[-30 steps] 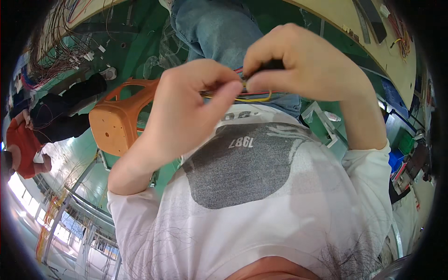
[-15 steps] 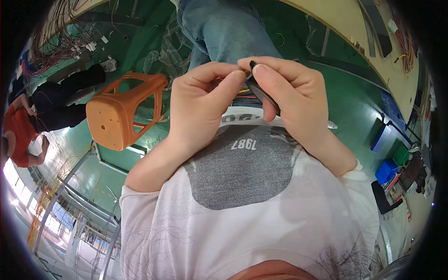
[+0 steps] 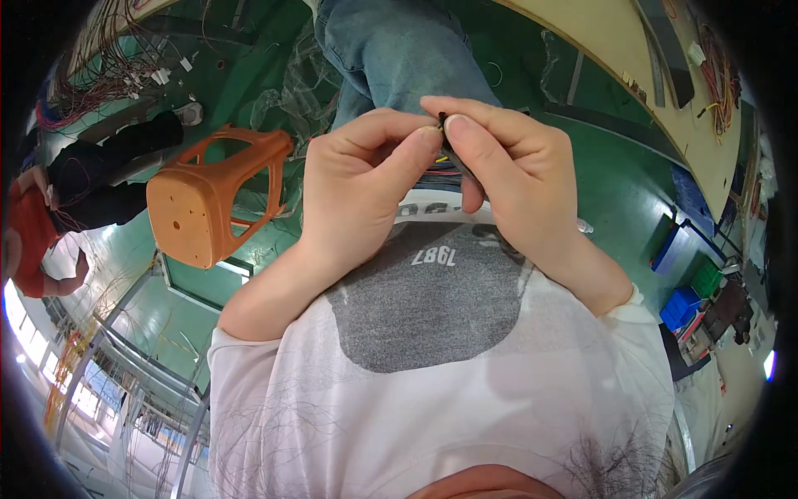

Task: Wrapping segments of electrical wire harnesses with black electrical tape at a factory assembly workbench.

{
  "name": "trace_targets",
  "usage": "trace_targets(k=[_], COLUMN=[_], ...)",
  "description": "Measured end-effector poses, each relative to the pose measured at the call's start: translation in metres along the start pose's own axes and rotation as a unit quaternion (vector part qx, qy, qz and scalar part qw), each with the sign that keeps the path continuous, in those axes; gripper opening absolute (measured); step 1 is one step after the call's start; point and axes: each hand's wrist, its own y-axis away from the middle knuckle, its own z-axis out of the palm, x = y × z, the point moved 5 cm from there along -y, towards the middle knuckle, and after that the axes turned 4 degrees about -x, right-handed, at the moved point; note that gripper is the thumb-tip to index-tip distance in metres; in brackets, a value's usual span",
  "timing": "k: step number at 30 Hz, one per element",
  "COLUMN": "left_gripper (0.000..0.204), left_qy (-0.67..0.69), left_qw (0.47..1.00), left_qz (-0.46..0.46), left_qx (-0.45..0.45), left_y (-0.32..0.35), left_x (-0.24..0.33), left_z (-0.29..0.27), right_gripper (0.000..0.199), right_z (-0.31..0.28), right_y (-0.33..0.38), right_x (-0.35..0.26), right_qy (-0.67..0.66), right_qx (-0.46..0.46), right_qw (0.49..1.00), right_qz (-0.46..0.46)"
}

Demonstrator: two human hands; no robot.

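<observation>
My left hand [image 3: 357,170] and my right hand [image 3: 519,166] meet fingertip to fingertip in front of my chest. Between right thumb and forefinger sits a small, narrow black piece [image 3: 443,121], mostly covered by the fingers; its exact kind cannot be made out. The left thumb and forefinger pinch what looks like a thin wire, of which only a yellowish sliver [image 3: 440,130] shows against the black piece. Below the fingertips, a bundle of coloured wires [image 3: 439,178] lies across my lap, partly hidden by both hands.
An orange plastic stool [image 3: 187,218] lies tipped over on the green floor at left. Beyond it a person in red [image 3: 41,233] handles wires. Cable bundles [image 3: 104,79] hang at far left. A pale tabletop [image 3: 611,46] curves along the far right; blue and green bins [image 3: 682,308] stand at right.
My right hand has turned slightly and shifted left, closer to the left fingertips. Less of the black piece shows now. The left hand has hardly moved.
</observation>
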Motion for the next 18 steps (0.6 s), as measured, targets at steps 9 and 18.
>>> trace_targets(k=[9, 18], left_gripper=[0.011, 0.011], left_qy=[0.098, 0.058], left_qw=[0.993, 0.997], left_qz=[0.019, 0.035], left_qx=[-0.066, -0.041], left_y=[-0.001, 0.0], left_x=[0.01, 0.011], left_z=[0.007, -0.005], right_gripper=[0.026, 0.016], right_z=[0.005, -0.017], right_y=[-0.005, -0.013], right_x=[0.006, -0.025], right_qy=[-0.05, 0.239], right_qx=[-0.031, -0.025], right_qw=[0.996, 0.934], right_qz=[0.065, -0.265])
